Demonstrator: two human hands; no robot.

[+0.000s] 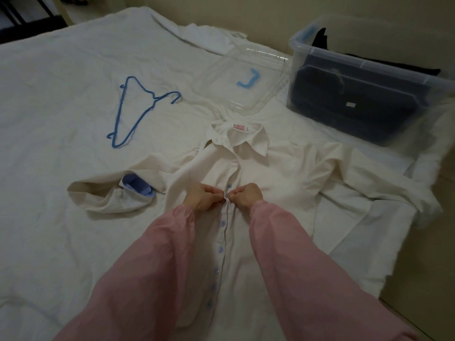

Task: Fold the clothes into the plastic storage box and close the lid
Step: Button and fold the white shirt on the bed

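Note:
A cream white shirt (270,168) with blue buttons lies face up on the bed, collar away from me, sleeves spread to both sides. My left hand (202,196) and my right hand (246,194) pinch the shirt's button placket at chest height, fingertips almost touching. Below my hands the buttons look fastened; above them the front lies open. The clear plastic storage box (307,49) stands at the back right with dark folded clothes (349,99) inside. Its clear lid (221,72), with a blue clip, lies flat on the bed left of the box.
A blue wire hanger (134,112) lies on the white bedsheet (61,82) at the left. More white cloth (209,36) is bunched at the far edge behind the lid. The bed's right edge drops to the floor (423,254).

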